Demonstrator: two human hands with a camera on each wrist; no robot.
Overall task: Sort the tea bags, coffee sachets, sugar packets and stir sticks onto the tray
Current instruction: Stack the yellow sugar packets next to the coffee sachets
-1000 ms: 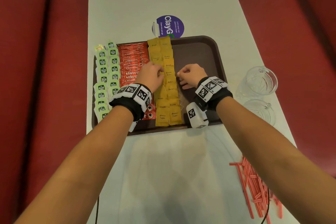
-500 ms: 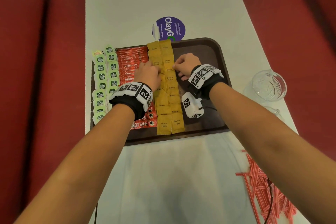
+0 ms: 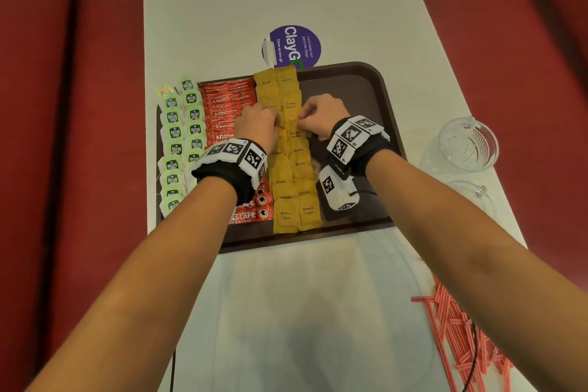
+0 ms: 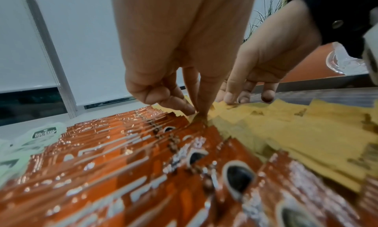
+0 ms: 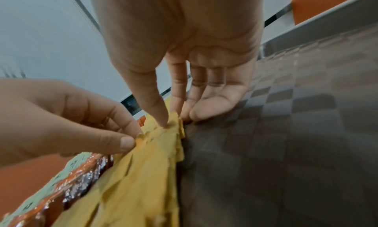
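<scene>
**Both hands at the sugar column, mid-tray**

Your left hand (image 3: 259, 126) and right hand (image 3: 321, 116) meet over the yellow brown-sugar packets (image 3: 294, 169), which run in two overlapping columns down the middle of the brown tray (image 3: 366, 79). In the left wrist view, your left hand (image 4: 184, 52) has its thumb and fingertips drawn together in a pinch on the left edge of one packet (image 4: 266, 128), right where the sugar column borders the coffee sachets (image 4: 143, 165). In the right wrist view, your right hand (image 5: 180, 52) presses its thumb tip down on the top of a packet (image 5: 143, 173) while the curled fingers close against that packet's right edge, so the packet sits clamped between thumb and fingers; the bare tray floor (image 5: 286, 149) lies just beside it.

Left of the sugar, the red coffee sachets (image 3: 222, 111) lie stacked in one column; the nearest ones read "NESCAFE CLASSIC". Further left, two columns of pale green tea bags (image 3: 178, 143) carry dark labels reading "McCoy teas"; the outer column overhangs the tray's left rim. The sugar packets are printed "Brown Sugar".

On the white table (image 3: 286, 312), red-and-white stir sticks (image 3: 461, 337) lie in a loose heap at your near right, well apart from the tray. A purple round sticker (image 3: 292, 44) beyond the tray reads "ClayGo", "Clean as you go" and "Let's keep our pantries clean". Clear glass cups (image 3: 466, 145) stand right of the tray
</scene>
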